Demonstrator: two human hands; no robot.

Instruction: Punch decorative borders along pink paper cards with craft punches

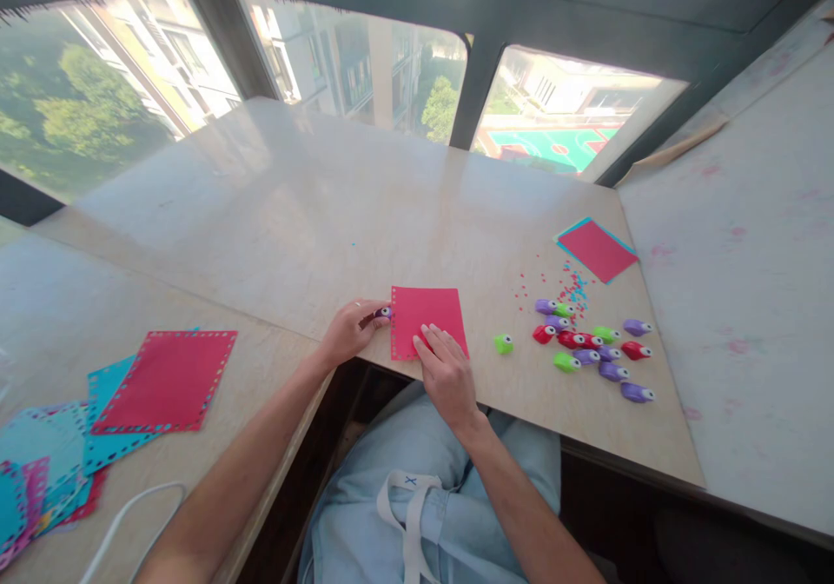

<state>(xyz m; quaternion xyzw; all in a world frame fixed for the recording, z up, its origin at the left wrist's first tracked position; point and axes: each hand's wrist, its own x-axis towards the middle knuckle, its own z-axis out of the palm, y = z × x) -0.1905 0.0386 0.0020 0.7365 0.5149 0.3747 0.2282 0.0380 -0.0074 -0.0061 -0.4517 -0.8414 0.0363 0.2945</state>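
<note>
A red square sheet of paper (426,308) lies in front of me at the table's front edge, with small holes along its left side. My left hand (348,332) is closed on a small purple hole punch (384,312), which sits at the sheet's left edge; its grip is partly hidden by the fingers. My right hand (447,377) rests on the sheet's lower right part with the fingers stretched out, pressing it against the table. To the right of the sheet stands a green hole punch (503,343), apart from both hands.
Several purple, red and green punches (590,341) are grouped at the right, below scattered paper bits (574,288) and a stack of coloured sheets (598,249). At the left lie punched sheets (173,380) and a white cable (123,514). Windows border the far side.
</note>
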